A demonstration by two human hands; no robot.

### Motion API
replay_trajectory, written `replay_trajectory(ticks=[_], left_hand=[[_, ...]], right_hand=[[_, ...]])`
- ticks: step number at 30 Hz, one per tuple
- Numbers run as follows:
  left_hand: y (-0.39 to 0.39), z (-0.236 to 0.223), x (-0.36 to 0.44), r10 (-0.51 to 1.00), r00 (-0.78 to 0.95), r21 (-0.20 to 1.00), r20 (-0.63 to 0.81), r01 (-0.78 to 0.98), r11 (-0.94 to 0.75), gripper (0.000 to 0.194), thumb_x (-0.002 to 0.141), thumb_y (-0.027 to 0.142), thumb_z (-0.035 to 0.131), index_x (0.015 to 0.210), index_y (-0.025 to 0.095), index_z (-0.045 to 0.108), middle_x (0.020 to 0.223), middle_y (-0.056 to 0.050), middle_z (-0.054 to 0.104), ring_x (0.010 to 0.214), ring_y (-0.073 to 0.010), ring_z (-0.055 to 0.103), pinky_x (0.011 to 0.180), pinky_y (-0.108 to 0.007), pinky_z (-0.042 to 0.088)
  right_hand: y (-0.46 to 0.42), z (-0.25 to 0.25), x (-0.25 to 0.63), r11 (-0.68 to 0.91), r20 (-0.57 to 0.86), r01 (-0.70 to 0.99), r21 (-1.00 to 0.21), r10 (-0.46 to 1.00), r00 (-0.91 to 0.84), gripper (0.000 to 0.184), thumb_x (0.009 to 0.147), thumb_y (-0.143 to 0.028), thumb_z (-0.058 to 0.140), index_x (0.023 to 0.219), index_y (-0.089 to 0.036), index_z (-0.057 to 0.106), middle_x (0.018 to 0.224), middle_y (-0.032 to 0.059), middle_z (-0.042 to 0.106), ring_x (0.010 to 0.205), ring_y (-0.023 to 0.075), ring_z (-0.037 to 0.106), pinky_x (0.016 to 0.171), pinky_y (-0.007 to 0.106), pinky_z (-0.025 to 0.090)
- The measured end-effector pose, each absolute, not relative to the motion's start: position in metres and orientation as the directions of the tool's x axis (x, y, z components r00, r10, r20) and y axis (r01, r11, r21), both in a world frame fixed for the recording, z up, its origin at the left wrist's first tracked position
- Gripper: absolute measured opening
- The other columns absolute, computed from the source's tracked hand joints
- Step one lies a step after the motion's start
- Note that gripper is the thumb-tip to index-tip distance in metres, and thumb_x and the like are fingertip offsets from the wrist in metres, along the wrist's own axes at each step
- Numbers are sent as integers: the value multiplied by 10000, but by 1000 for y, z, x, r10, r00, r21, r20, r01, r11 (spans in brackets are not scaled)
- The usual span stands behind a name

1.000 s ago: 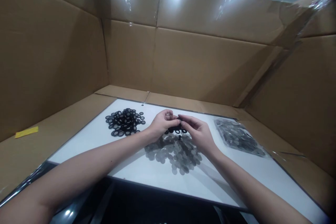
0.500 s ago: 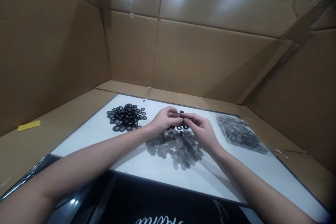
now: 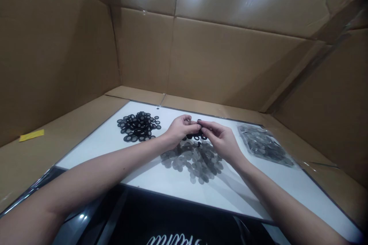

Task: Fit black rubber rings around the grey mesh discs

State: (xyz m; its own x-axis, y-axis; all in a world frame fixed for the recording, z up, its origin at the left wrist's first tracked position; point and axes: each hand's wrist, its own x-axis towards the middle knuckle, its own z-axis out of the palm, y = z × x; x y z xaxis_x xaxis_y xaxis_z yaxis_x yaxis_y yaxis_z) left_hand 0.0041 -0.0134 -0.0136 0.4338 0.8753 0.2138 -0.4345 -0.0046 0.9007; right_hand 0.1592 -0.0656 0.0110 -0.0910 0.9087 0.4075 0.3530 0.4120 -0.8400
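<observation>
Below both hands point(image 3: 178, 129) point(image 3: 223, 139), grip pinched on dark piece point(image 3: 200, 124), more white lettering point(image 3: 174, 239) than before

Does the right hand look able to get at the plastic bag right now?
Probably yes: the bag lies to the right of the right hand, with nothing seen blocking the way. It seems busy pinching a dark piece, though, so it may need freeing first.

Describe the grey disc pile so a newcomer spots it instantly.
Find the white board inside the cardboard walls. On it, between the left forearm and right forearm, spreads a pile of loose grey discs. Unlike the black-rimmed pile on the left, they look rimless; unlike what fills the clear bag at right, they lie loose.
</observation>
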Motion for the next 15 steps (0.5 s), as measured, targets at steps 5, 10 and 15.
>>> replay_trajectory(ticks=[5, 10, 15], left_hand=[[-15, -11, 1, 871, 441, 920, 214, -390, -29, 373, 643, 243, 747, 890, 144, 487, 821, -24, 602, 753, -123, 621, 796, -327, 491], [-14, -10, 0, 860, 474, 932, 188, -362, -4, 376, 633, 219, 754, 881, 137, 483, 831, -40, 602, 742, -134, 632, 775, -327, 506], [-12, -13, 1, 884, 431, 947, 182, -319, -40, 355, 647, 222, 742, 888, 132, 498, 823, -49, 615, 728, -133, 623, 706, -270, 495]], right_hand=[[-64, 8, 157, 352, 349, 209, -912, 936, -52, 317, 787, -343, 594, 1062, -192, 635, 1024, 67, 664, 892, 201, 622, 785, 340, 517], [-64, 6, 157, 341, 342, 219, -914, 939, -37, 267, 787, -352, 593, 980, -182, 663, 997, 70, 672, 889, 202, 627, 812, 345, 505], [-64, 7, 156, 370, 369, 263, -891, 928, -54, 251, 788, -332, 590, 987, -203, 674, 1027, 57, 669, 914, 202, 621, 821, 342, 497]])
